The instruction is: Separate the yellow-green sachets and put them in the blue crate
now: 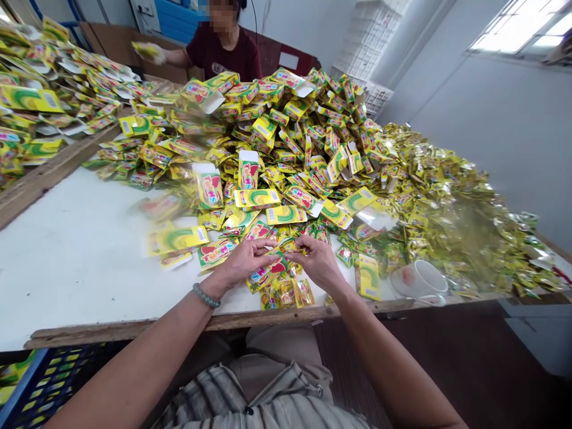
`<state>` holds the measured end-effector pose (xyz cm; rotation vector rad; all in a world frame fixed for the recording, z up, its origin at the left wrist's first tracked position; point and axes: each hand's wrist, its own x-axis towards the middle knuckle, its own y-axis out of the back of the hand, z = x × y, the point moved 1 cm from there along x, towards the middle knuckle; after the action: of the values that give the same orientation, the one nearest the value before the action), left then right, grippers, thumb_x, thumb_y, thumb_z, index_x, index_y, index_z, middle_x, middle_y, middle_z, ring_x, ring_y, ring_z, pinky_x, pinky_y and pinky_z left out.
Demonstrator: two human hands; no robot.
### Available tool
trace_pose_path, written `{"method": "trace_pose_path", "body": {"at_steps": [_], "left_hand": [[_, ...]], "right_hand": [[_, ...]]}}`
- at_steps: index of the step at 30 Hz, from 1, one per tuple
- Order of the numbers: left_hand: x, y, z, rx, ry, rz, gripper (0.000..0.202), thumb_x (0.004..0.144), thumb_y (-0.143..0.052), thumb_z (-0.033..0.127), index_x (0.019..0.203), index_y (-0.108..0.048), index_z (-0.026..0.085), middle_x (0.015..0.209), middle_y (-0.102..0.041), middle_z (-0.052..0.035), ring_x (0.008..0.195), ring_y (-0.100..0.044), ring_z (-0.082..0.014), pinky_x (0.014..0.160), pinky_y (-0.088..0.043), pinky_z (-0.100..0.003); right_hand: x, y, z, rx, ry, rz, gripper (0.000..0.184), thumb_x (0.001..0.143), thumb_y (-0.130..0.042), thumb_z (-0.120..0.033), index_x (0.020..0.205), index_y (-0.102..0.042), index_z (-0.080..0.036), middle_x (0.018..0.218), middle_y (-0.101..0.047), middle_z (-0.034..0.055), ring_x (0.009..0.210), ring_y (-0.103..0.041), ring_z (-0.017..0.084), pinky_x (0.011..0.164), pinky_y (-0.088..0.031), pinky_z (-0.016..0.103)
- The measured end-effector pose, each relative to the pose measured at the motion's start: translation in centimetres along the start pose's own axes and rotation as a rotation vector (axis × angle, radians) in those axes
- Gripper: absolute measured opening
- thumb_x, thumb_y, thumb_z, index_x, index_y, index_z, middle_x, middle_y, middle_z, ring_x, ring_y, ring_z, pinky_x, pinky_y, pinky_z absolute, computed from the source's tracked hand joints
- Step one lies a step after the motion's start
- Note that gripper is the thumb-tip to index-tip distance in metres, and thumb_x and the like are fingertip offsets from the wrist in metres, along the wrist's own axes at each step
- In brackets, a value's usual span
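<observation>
My left hand [243,262] and my right hand [317,259] meet over the near edge of the white table [75,256]. Both pinch a small yellow carton [268,273] with red and green print, held between them just above the table. Under the hands lie several small clear candy sachets [290,293]. A bead bracelet [206,296] is on my left wrist. More flat yellow cartons [176,239] lie just left of my hands.
A big heap of yellow cartons [277,137] and shiny yellow sachets [447,196] covers the table's middle and right. A white cup [420,280] lies on its side at the near right. A person in a dark red shirt [223,53] works across the table. A blue crate [40,381] sits low left.
</observation>
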<state>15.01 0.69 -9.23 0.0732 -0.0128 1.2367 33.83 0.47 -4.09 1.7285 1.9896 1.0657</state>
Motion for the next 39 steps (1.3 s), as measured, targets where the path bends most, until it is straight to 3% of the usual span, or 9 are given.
{"method": "trace_pose_path", "body": {"at_steps": [4, 7, 12, 17, 22, 27, 33, 36, 39], "left_hand": [[0.1, 0.0, 0.2, -0.041, -0.015, 0.024, 0.057, 0.07, -0.076, 0.05, 0.111, -0.069, 0.013, 0.051, -0.046, 0.0058, 0.05, -0.044, -0.0115, 0.05, -0.031, -0.024], [0.1, 0.0, 0.3, -0.058, -0.005, 0.043, 0.057, 0.068, -0.077, 0.049, 0.111, -0.069, 0.012, 0.055, -0.053, 0.0035, 0.054, -0.049, -0.0133, 0.052, -0.037, -0.026], [-0.1, 0.1, 0.5, -0.104, 0.031, 0.031, 0.06, 0.065, -0.079, 0.051, 0.11, -0.07, 0.011, 0.057, -0.059, 0.0017, 0.058, -0.056, -0.0154, 0.055, -0.042, -0.027], [0.1, 0.0, 0.6, -0.222, 0.107, 0.045, 0.064, 0.057, -0.084, 0.052, 0.106, -0.071, 0.012, 0.07, -0.07, -0.0035, 0.069, -0.064, -0.0187, 0.064, -0.049, -0.029], [0.0, 0.0, 0.3, -0.303, 0.155, 0.087, 0.066, 0.053, -0.085, 0.053, 0.102, -0.072, 0.011, 0.078, -0.074, -0.0059, 0.073, -0.065, -0.0187, 0.07, -0.05, -0.03], [0.2, 0.0, -0.1, -0.105, 0.057, 0.091, 0.06, 0.063, -0.082, 0.048, 0.109, -0.071, 0.012, 0.067, -0.068, -0.0017, 0.065, -0.061, -0.0171, 0.061, -0.047, -0.028], [0.0, 0.2, 0.3, -0.039, 0.011, 0.038, 0.06, 0.064, -0.081, 0.045, 0.111, -0.07, 0.011, 0.067, -0.066, -0.0023, 0.066, -0.061, -0.0181, 0.059, -0.047, -0.028], [0.1, 0.0, 0.6, -0.054, 0.009, 0.006, 0.062, 0.063, -0.081, 0.047, 0.112, -0.07, 0.011, 0.067, -0.067, -0.0025, 0.066, -0.061, -0.0183, 0.059, -0.047, -0.027], [0.1, -0.1, 0.5, -0.066, 0.001, -0.003, 0.059, 0.064, -0.081, 0.049, 0.108, -0.071, 0.011, 0.066, -0.067, -0.0026, 0.064, -0.061, -0.0171, 0.058, -0.046, -0.026]], "right_hand": [[-0.4, 0.2, 0.1, 0.151, -0.048, 0.144, 0.035, 0.072, -0.075, -0.047, 0.091, -0.061, -0.021, 0.085, -0.065, 0.0029, 0.077, -0.059, 0.017, 0.072, -0.046, 0.03], [-0.4, -0.3, 0.1, 0.187, -0.083, 0.178, 0.033, 0.072, -0.074, -0.048, 0.087, -0.059, -0.021, 0.075, -0.064, 0.0016, 0.068, -0.059, 0.017, 0.066, -0.047, 0.03], [-0.1, -1.1, 0.4, 0.4, -0.198, 0.085, 0.042, 0.064, -0.078, -0.053, 0.082, -0.057, -0.021, 0.065, -0.061, -0.0014, 0.06, -0.057, 0.015, 0.059, -0.046, 0.029], [-0.6, -1.1, 0.3, 0.457, -0.239, 0.261, 0.041, 0.063, -0.08, -0.05, 0.078, -0.056, -0.021, 0.064, -0.061, -0.0014, 0.059, -0.056, 0.014, 0.058, -0.045, 0.028], [-1.0, -1.2, 0.3, 0.479, -0.28, 0.108, 0.047, 0.057, -0.083, -0.05, 0.082, -0.056, -0.021, 0.061, -0.058, -0.0036, 0.056, -0.053, 0.013, 0.056, -0.044, 0.028], [-1.0, -1.2, 0.1, 0.402, -0.306, 0.112, 0.045, 0.058, -0.082, -0.048, 0.081, -0.053, -0.022, 0.058, -0.054, -0.0061, 0.051, -0.047, 0.011, 0.051, -0.038, 0.026], [-1.0, -0.7, 0.2, 0.578, -0.305, -0.117, 0.044, 0.065, -0.079, -0.048, 0.09, -0.056, -0.02, 0.06, -0.058, -0.0053, 0.051, -0.048, 0.009, 0.05, -0.035, 0.022], [-0.9, -0.5, 0.4, 0.516, -0.242, -0.05, 0.043, 0.066, -0.077, -0.051, 0.088, -0.06, -0.019, 0.073, -0.065, 0.0014, 0.064, -0.058, 0.014, 0.059, -0.043, 0.025], [-0.9, -1.0, 0.3, 0.291, -0.181, 0.026, 0.031, 0.07, -0.073, -0.047, 0.081, -0.062, -0.019, 0.068, -0.064, 0.0012, 0.063, -0.057, 0.015, 0.061, -0.043, 0.027]]}}
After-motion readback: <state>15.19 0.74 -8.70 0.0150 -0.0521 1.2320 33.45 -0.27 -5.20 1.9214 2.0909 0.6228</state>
